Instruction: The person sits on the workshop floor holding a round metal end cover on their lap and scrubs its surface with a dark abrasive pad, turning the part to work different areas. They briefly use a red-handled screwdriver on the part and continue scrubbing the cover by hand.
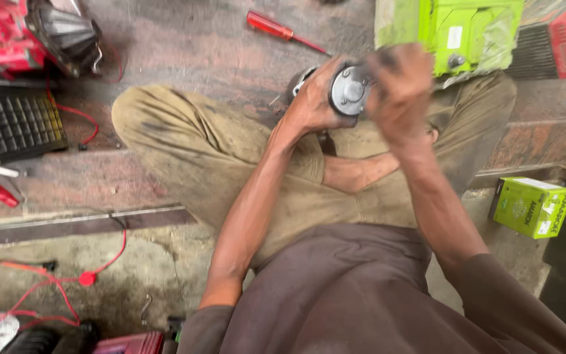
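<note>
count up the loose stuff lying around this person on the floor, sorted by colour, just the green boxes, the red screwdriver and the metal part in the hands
Green boxes: 2, a large one and a small one
Red screwdriver: 1
Grey metal part: 1, held by the left hand and the blurred right hand
Total: 4

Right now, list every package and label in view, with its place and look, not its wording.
Small box: right edge, on a step; rectangular, lime green with black and white panels.
Large green unit: top right, beyond the right hand; boxy, bright green under clear wrap.
White label: on that unit's front; small upright rectangle.
No screens or signs in view.
</note>
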